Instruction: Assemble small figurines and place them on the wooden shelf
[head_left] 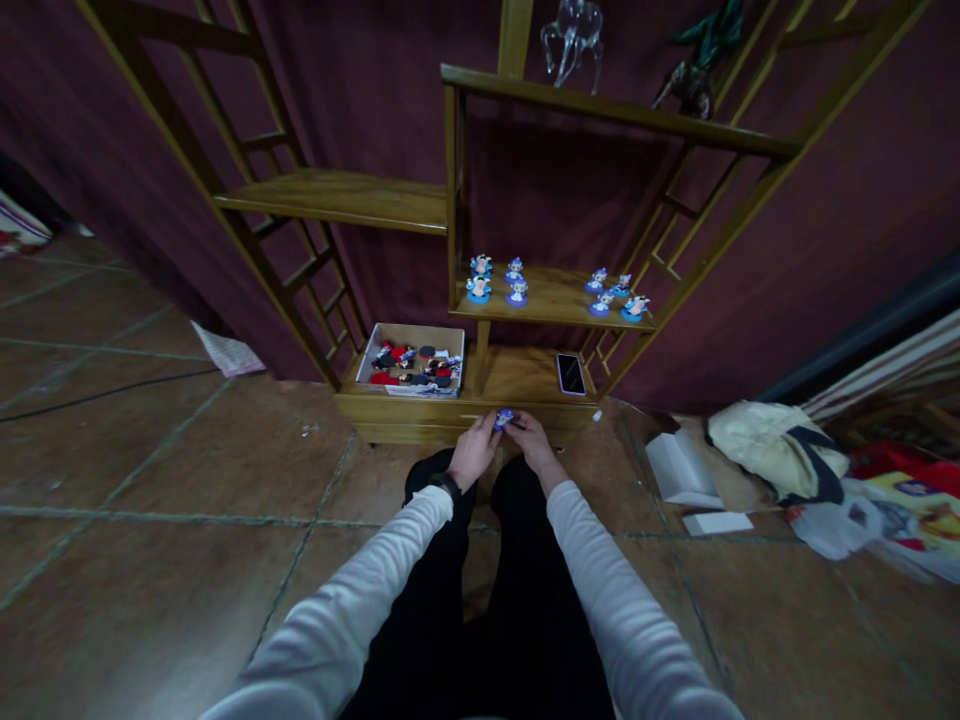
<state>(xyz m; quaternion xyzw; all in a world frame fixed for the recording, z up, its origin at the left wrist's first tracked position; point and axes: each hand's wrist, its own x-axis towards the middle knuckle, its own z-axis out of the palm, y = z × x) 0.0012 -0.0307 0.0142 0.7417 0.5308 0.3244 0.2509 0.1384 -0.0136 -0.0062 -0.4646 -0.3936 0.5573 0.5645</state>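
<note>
A small purple-and-white figurine [503,419] is held between my two hands, low in front of the wooden shelf unit. My left hand [475,449] pinches it from the left, and my right hand [531,438] has its fingers on the right side. On the shelf board [555,292] above stand similar figurines: a left group with pink-and-blue figurines [478,289] and purple ones [517,291], and a right group with a purple figurine [601,304] and a pink-and-blue one [634,307]. An open cardboard box [363,372] on the lower board holds several red-and-black figures [405,356].
A phone [571,374] lies on the lower board, right of the box. Higher up are a clear horse figure [574,40] and a dark green sculpture [701,60]. White boxes [681,470], a cream cloth bag [772,445] and plastic bags [840,525] lie on the floor at right.
</note>
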